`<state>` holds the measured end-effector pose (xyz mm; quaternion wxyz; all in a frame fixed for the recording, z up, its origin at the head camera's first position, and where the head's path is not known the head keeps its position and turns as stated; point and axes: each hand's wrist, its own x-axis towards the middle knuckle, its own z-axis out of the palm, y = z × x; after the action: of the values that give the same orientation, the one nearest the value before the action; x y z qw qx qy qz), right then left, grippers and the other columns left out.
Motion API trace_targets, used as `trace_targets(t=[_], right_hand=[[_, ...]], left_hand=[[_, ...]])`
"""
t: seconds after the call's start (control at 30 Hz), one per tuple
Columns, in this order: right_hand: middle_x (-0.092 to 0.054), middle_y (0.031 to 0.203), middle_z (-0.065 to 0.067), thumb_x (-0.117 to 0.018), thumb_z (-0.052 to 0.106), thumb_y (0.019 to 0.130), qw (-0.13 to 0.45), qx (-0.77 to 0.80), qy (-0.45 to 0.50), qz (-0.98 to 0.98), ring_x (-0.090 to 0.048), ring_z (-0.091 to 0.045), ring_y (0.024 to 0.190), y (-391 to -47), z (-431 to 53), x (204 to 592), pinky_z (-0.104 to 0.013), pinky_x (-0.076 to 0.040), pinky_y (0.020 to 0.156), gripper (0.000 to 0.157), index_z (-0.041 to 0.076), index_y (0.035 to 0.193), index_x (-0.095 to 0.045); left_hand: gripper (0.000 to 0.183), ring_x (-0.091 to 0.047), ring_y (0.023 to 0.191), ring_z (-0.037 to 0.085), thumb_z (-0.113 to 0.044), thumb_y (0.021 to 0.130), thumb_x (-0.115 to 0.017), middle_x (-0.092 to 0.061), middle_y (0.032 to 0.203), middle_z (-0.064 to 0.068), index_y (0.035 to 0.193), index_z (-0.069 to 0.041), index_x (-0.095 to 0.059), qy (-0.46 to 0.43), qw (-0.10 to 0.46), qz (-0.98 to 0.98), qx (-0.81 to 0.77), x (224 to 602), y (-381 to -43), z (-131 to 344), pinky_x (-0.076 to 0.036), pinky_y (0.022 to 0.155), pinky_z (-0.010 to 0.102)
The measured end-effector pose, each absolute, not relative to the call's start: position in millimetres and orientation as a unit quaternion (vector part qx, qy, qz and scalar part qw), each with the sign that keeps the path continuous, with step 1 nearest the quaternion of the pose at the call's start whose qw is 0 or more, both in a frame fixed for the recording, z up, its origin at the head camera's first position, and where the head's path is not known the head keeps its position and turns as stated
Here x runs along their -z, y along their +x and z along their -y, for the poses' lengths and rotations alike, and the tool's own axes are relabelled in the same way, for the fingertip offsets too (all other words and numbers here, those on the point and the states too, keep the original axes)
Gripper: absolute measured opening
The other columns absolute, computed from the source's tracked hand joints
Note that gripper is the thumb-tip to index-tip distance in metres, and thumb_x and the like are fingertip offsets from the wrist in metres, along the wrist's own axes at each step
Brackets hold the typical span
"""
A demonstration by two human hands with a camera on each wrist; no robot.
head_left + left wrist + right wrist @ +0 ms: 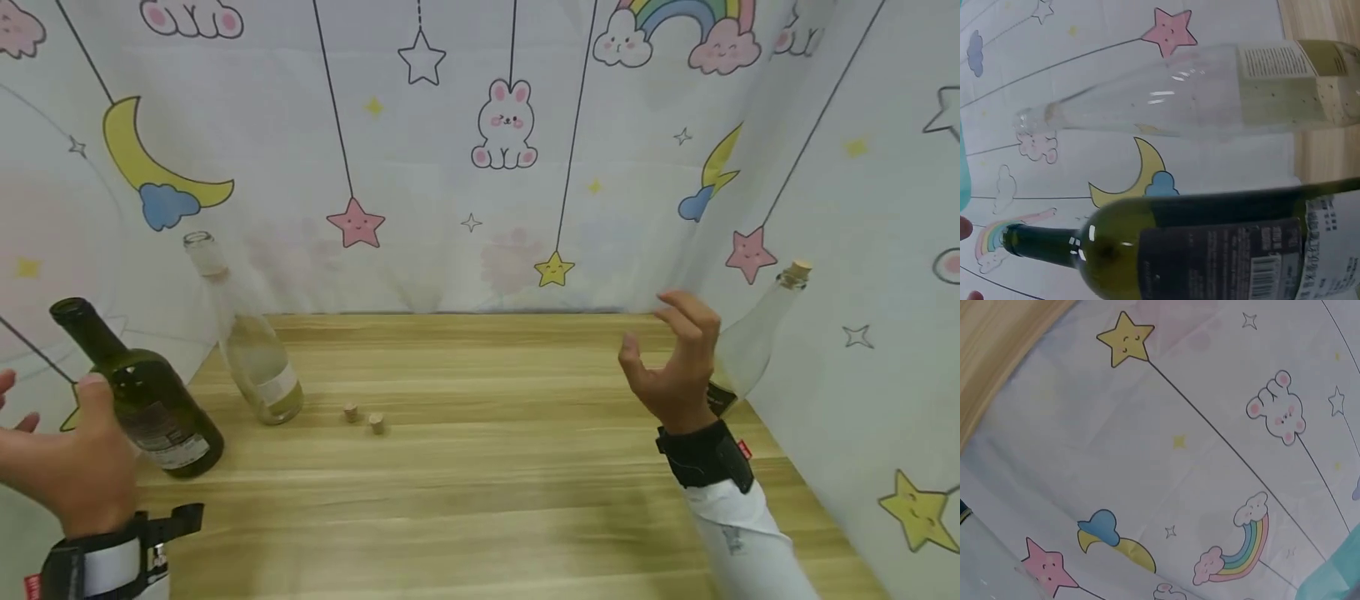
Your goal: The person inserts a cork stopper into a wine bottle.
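My left hand (82, 467), fingers spread and thumb raised, is beside a dark green wine bottle (165, 408) and overlaps its edge in the head view. Labels cover the lower part of that bottle, and its mouth has no cork. Just behind it stands a clear bottle (255, 354) with pale liquid at the bottom; the left wrist view shows both bottles close up. At the right, my right hand (678, 371) is raised with loosely bent fingers and nothing in them. It partly hides another clear bottle (753, 342), which has a cork (801, 268) in its neck.
Two small corks (351, 412) lie on the wooden table (450, 483), right of the clear bottle with liquid. White cloth (450, 175) printed with stars, moons and rabbits rises behind the table and along both sides.
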<state>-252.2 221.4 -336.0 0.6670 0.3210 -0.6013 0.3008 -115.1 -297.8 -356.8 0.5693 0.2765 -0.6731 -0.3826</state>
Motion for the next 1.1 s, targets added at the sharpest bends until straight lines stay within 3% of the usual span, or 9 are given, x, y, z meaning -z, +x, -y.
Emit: trace_targets(t=[0.27,0.53,0.7,0.93,1.1], right_hand=[[-0.060,0.100,-0.034,-0.061,0.020,0.093,0.592,-0.278,0.394,0.646,-0.055,-0.050,0.090,-249.0,-215.6,356.6,-0.054,-0.043,0.078,0.036,-0.015,0.100,-0.058],[-0.062,0.100,-0.033,-0.063,0.016,0.090,0.566,-0.272,0.405,0.664,-0.057,-0.049,0.089,-249.8,-215.3,365.4,-0.052,-0.045,0.077,0.034,-0.015,0.104,-0.059],[-0.062,0.099,-0.032,-0.063,0.016,0.090,0.564,-0.271,0.404,0.668,-0.058,-0.047,0.088,-250.4,-217.3,369.4,-0.050,-0.046,0.077,0.034,-0.015,0.105,-0.059],[-0.062,0.102,-0.033,-0.062,0.017,0.092,0.537,-0.270,0.406,0.688,-0.058,-0.048,0.092,-250.3,-220.7,379.1,-0.048,-0.046,0.081,0.037,-0.016,0.109,-0.058],[-0.062,0.104,-0.032,-0.062,0.018,0.091,0.522,-0.273,0.396,0.704,-0.058,-0.048,0.096,-251.7,-221.5,386.6,-0.048,-0.046,0.084,0.040,-0.016,0.111,-0.059]], left_hand=[[0.074,-0.027,0.140,0.009,-0.036,0.092,-0.068,-0.030,0.152,-0.006,0.150,-0.025,-0.023,0.321,0.475,0.687,0.448,370.0,-141.7,326.5,-0.020,0.121,0.029],[0.069,-0.034,0.123,-0.002,-0.035,0.090,-0.071,-0.035,0.150,-0.010,0.146,-0.028,-0.032,0.359,0.424,0.668,0.496,379.8,-155.2,341.0,-0.032,0.112,0.026],[0.066,-0.049,0.116,-0.002,-0.031,0.087,-0.076,-0.045,0.136,-0.015,0.142,-0.027,-0.041,0.345,0.417,0.662,0.518,384.0,-161.0,346.3,-0.040,0.111,0.023],[0.061,-0.054,0.103,-0.004,-0.036,0.081,-0.080,-0.051,0.105,-0.024,0.135,-0.024,-0.053,0.357,0.397,0.679,0.504,389.4,-166.0,349.7,-0.041,0.102,0.019],[0.050,-0.053,0.113,0.002,-0.035,0.086,-0.076,-0.050,0.101,-0.027,0.131,-0.025,-0.059,0.340,0.401,0.693,0.493,391.4,-164.8,348.0,-0.041,0.105,0.023]])
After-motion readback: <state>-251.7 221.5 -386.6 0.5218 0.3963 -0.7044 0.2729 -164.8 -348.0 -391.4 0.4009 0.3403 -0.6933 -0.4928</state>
